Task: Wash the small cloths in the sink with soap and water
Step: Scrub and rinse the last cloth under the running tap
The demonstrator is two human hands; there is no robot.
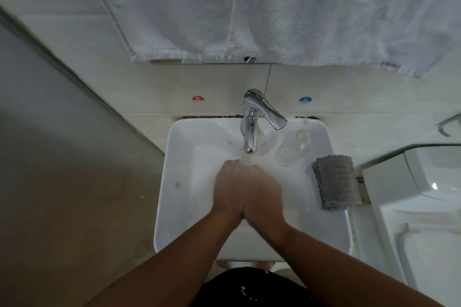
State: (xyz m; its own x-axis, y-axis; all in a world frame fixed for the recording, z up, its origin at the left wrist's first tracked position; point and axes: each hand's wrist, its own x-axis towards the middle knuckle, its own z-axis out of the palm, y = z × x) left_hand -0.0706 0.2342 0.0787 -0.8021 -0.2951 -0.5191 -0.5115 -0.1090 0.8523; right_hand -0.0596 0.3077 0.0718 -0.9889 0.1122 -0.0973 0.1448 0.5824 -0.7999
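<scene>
Cloth, grey, folded, lies on sink right rim, apart from both hands. Left hand and right hand pressed together side by side over basin centre, fingers toward tap, nothing visibly held. Water runs from spout onto fingertips. Clear glass lies at back right rim, between tap and cloth. White towel hangs above.

Palms of left hand and right hand pressed together, blurred; cannot tell if anything is held btwn them. Glass on sink rim faint, outline unclear. Towel cut off at top edge. Toilet cut off at right edge. Wall sticker text too small to read.
</scene>
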